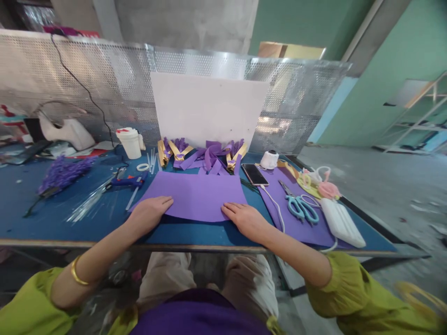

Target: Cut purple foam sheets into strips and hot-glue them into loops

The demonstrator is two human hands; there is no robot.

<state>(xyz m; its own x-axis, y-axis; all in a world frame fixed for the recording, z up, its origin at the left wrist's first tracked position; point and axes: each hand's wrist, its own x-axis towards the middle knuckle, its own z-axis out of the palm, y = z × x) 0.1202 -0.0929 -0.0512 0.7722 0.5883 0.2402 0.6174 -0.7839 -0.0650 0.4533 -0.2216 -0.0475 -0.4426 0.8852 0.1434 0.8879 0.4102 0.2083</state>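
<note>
A broad purple foam-like sheet [197,195] lies before me, its near edge bowed a little above the table. My left hand [151,210] is closed on its left near corner, fingers stretched over the top. At the right near corner, my right hand [244,217] grips the sheet the same way. Both thumbs are mostly hidden. Just behind the sheet are a pile of purple strips [213,158] and gold-wrapped purple flower bunches [179,151].
On the left are a glue gun [127,181], clear glue sticks [152,160], thin wires [92,200], purple flowers [66,172] and a white cup [129,142]. Right: a phone [254,175], blue-handled scissors [302,208] and a white power strip [342,222]. A white board [209,109] stands behind.
</note>
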